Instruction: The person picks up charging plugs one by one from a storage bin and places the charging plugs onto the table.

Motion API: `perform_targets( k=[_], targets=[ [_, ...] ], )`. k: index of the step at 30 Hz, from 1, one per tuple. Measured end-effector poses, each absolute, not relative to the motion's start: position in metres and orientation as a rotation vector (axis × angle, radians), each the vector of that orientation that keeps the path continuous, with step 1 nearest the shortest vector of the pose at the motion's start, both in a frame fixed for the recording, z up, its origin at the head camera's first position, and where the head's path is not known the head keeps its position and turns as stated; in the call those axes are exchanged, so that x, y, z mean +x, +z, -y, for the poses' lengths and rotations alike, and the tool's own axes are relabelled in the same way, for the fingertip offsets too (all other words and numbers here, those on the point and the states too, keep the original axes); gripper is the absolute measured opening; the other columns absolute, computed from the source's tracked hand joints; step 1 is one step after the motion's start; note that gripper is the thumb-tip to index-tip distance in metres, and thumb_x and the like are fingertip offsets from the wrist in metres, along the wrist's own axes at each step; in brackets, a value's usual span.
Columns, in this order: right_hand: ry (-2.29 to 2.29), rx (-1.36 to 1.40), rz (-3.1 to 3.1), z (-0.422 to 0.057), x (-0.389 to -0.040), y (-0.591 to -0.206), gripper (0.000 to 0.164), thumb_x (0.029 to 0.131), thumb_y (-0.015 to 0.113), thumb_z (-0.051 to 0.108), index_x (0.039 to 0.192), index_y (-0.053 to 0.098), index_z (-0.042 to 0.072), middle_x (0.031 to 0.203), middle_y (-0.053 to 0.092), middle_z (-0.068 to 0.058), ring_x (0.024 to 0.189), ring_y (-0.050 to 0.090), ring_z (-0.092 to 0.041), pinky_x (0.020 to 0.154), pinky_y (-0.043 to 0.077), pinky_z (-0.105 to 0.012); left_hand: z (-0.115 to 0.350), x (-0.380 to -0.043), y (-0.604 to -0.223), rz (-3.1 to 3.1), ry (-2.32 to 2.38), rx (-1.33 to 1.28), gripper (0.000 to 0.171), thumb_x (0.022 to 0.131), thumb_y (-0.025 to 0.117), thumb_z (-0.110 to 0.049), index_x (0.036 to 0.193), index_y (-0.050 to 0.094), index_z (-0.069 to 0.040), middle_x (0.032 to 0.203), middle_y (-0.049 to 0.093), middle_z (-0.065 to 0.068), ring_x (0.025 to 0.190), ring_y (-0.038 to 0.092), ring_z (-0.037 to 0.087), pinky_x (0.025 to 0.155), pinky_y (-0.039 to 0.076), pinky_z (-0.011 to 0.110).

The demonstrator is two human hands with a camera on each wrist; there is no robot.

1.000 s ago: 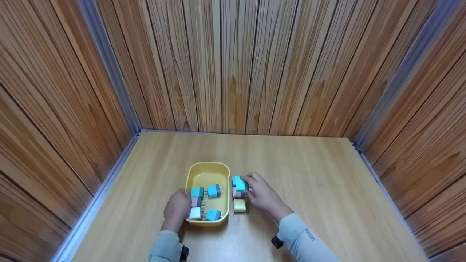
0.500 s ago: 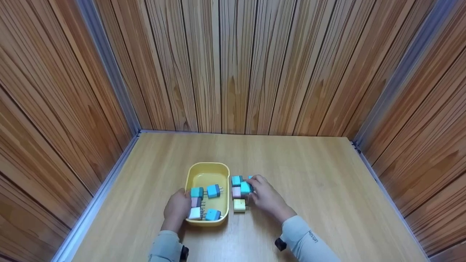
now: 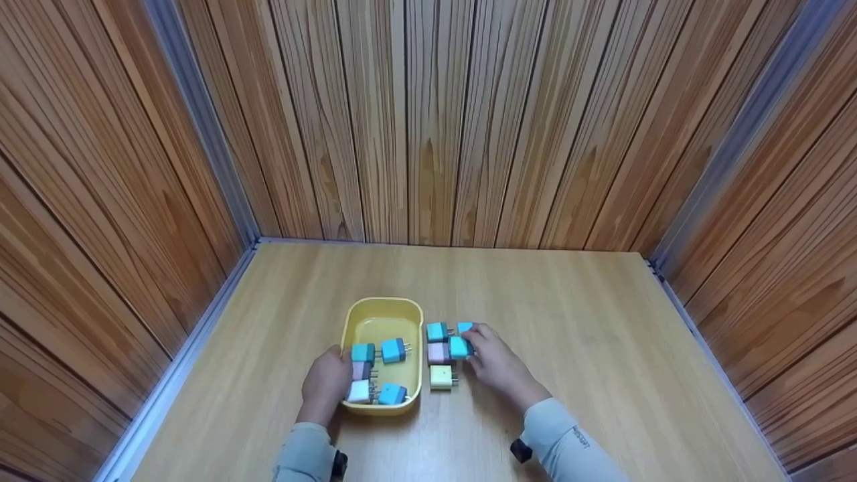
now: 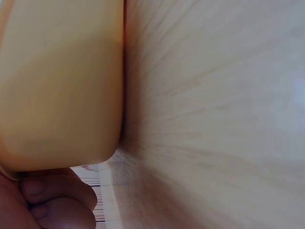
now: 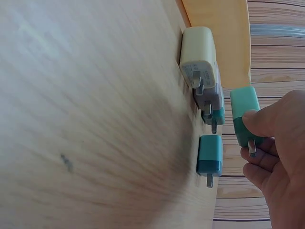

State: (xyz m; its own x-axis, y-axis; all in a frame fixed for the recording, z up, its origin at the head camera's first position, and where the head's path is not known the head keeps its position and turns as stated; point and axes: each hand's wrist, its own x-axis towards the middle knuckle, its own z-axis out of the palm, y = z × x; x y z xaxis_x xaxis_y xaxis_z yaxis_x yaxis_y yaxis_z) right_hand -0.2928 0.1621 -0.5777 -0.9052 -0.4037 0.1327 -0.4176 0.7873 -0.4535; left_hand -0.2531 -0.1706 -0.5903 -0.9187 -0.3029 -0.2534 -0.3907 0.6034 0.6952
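Observation:
My left hand grips the left side of a yellow plastic bin; curled fingers show beside its wall in the left wrist view. My right hand pinches a teal charger plug between thumb and fingers, its metal prong pointing toward the wrist. The held plug is raised off the table. Beside the bin's right wall stand a teal plug, a lavender plug and a cream-yellow plug in a row. Another teal plug sits just right of that row, partly covered by my right hand in the head view.
Inside the bin lie several plugs, among them a blue plug, a white plug and another blue plug. The wooden table is enclosed by wood-panelled walls at the back and both sides.
My right hand has shifted right with the teal plug, from over the row to its right side. This uncovers the row and part of the other teal plug. The left hand and bin stay put.

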Motion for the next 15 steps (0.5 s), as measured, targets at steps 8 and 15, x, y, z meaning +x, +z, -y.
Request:
perform_targets(
  k=[8, 15],
  targets=[
    [0.763, 0.642, 2.967, -0.1681, -0.2928, -0.581, 0.05, 0.097, 0.068, 0.006, 0.145, 0.054, 0.008, 0.145, 0.05, -0.01, 0.141, 0.047, -0.029, 0.113, 0.042, -0.046, 0.1701, -0.2528, -0.59, -2.682, 1.231, -0.609, 0.038, 0.111, 0.037, -0.037, 0.12, 0.061, -0.009, 0.093, 0.061, 0.008, 0.084, 0.059, 0.023, 0.072, 0.046, 0.036],
    [0.775, 0.579, 3.006, -0.1727, -0.2952, -0.5842, 0.051, 0.098, 0.066, 0.007, 0.147, 0.052, 0.009, 0.146, 0.049, -0.008, 0.141, 0.047, -0.027, 0.112, 0.042, -0.046, 0.1698, -0.2531, -0.5906, -2.681, 1.251, -0.617, 0.038, 0.11, 0.038, -0.035, 0.123, 0.062, -0.008, 0.099, 0.064, 0.008, 0.09, 0.061, 0.024, 0.08, 0.049, 0.041]
  ],
)
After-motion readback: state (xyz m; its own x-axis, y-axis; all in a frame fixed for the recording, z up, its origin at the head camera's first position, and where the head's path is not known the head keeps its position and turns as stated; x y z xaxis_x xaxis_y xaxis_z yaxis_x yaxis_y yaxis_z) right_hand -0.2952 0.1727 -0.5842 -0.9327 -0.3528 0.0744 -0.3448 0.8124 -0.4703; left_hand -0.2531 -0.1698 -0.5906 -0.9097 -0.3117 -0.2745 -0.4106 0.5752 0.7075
